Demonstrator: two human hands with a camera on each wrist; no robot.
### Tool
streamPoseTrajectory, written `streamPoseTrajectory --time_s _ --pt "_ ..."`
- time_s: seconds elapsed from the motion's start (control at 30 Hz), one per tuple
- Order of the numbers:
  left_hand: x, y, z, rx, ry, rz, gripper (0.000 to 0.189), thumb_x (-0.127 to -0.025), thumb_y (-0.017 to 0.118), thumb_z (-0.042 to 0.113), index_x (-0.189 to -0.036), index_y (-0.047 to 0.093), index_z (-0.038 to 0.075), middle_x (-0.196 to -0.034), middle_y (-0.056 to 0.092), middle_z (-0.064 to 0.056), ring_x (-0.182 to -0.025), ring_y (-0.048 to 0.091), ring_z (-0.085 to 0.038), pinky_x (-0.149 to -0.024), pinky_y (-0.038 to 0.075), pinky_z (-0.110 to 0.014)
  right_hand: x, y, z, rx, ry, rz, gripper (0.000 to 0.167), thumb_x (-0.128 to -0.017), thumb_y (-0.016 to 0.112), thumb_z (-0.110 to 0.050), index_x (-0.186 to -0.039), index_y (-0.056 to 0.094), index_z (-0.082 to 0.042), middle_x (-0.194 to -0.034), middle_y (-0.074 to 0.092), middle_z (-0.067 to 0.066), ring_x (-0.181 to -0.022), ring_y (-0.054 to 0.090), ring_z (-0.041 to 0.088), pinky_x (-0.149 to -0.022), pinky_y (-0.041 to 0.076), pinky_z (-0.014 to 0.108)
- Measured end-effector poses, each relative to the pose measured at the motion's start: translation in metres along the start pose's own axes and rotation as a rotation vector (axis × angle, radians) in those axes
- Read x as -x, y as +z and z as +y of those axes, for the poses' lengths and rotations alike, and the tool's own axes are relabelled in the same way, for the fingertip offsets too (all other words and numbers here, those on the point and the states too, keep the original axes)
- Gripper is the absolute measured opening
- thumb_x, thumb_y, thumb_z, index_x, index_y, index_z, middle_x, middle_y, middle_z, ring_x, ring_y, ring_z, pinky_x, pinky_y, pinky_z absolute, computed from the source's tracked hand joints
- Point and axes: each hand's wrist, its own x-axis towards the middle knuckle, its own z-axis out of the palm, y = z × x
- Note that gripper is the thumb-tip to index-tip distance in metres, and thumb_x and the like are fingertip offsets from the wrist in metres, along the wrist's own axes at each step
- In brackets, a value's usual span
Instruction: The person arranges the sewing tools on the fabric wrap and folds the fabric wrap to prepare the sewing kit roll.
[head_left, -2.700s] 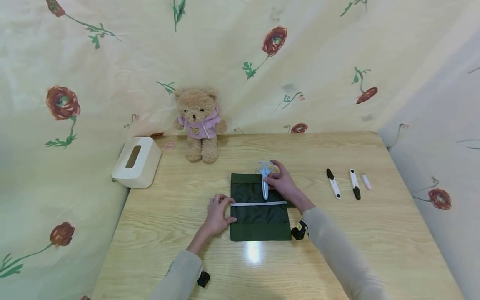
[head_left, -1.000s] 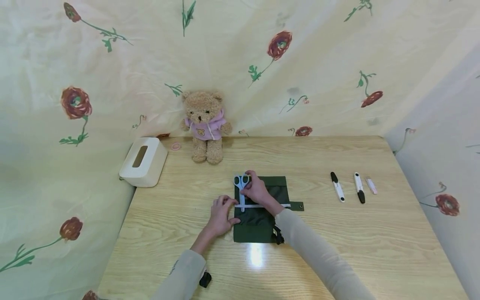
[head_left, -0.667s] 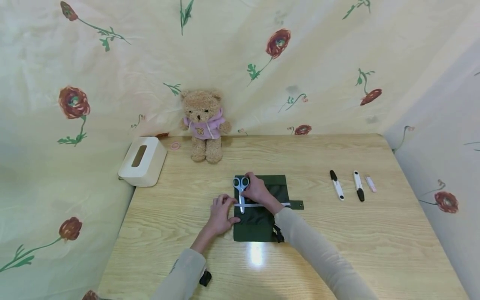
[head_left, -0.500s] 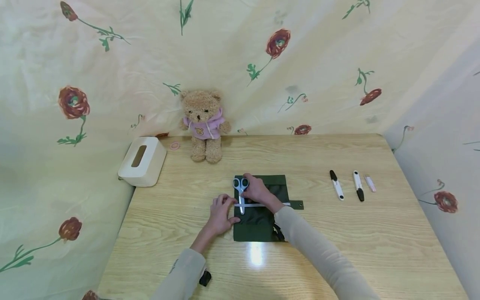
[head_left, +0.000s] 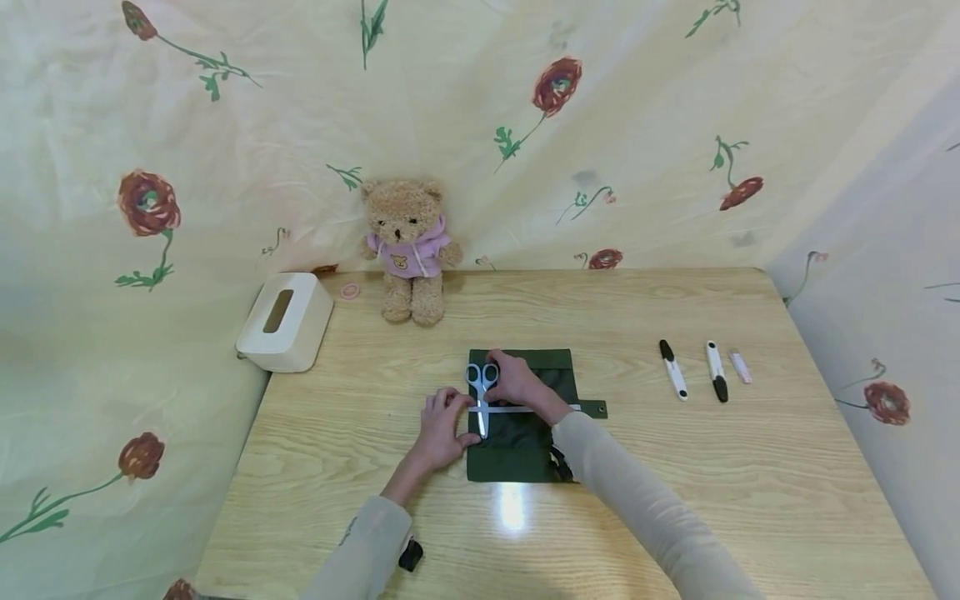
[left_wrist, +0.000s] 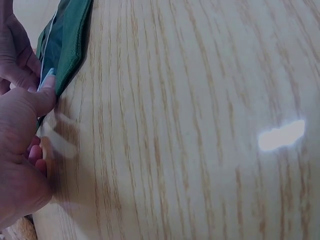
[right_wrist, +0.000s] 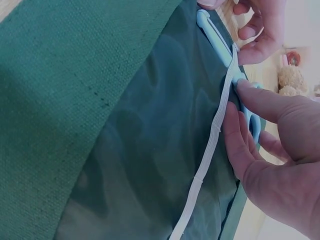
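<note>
A white tissue box [head_left: 302, 335] stands by the table [head_left: 337, 467]'s far left corner; next, a teddy bear [head_left: 405, 250] stands at the far edge. The left hand [head_left: 438, 429], thumb and forefinger spread well apart, rests on the left edge of a green cloth pouch [head_left: 510, 462]. Just inside that edge lie light-blue scissors [head_left: 482, 398], blades under a white elastic [head_left: 521, 409]; the right hand [head_left: 517, 382] pinches them near the loops. Two slim black-and-white items [head_left: 673, 371] lie toward the table's right edge.

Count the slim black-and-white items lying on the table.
2: the first item lies right of the green cloth, black end at the far side; the second item is just right of it, black end nearer. Any under the cloth would be hidden.
</note>
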Motion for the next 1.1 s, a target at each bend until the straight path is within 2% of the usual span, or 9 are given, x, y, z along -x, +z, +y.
streamPoseTrajectory --time_s 0.2,0.47,0.7,1.1 --pt "-0.0014 0.001 -0.002 -0.005 -0.001 -0.001 0.052 -0.083 0.083 0.022 -0.127 0.057 0.013 -0.131 0.038 -0.012 -0.114 0.036 -0.034 -0.094 0.031 -0.053 0.0006 -0.002 0.001 0.015 -0.024 -0.015 0.062 -0.08 0.083 -0.003 -0.132 0.05 -0.002 -0.107 0.06 0.016 -0.066 0.063 0.019 -0.059 0.052 0.031" --pt "0.0003 0.0051 -0.0043 0.015 0.032 0.037 0.052 -0.082 0.083 0.02 -0.127 0.058 0.013 -0.13 0.039 -0.013 -0.113 0.036 -0.033 -0.093 0.03 -0.053 0.002 -0.0028 0.0029 0.032 -0.051 -0.019 0.055 -0.081 0.081 -0.003 -0.128 0.052 0.0 -0.107 0.061 0.017 -0.07 0.064 0.02 -0.061 0.053 0.032" --pt "0.0021 0.0054 -0.0039 0.032 0.02 0.042 0.052 -0.082 0.083 0.02 -0.128 0.059 0.013 -0.129 0.039 -0.012 -0.116 0.035 -0.034 -0.096 0.029 -0.055 0.0026 -0.002 0.0035 0.038 -0.047 -0.011 0.038 -0.092 0.071 -0.008 -0.125 0.054 0.0 -0.099 0.062 0.015 -0.064 0.063 0.019 -0.059 0.053 0.031" --pt "0.0029 0.0057 -0.0056 0.054 0.045 0.065 0.052 -0.081 0.083 0.018 -0.127 0.06 0.011 -0.127 0.04 -0.014 -0.113 0.037 -0.034 -0.094 0.029 -0.057 0.0032 -0.0013 0.0039 0.067 -0.061 -0.017 0.032 -0.092 0.069 -0.004 -0.121 0.056 0.001 -0.096 0.061 0.014 -0.061 0.063 0.018 -0.058 0.053 0.03"
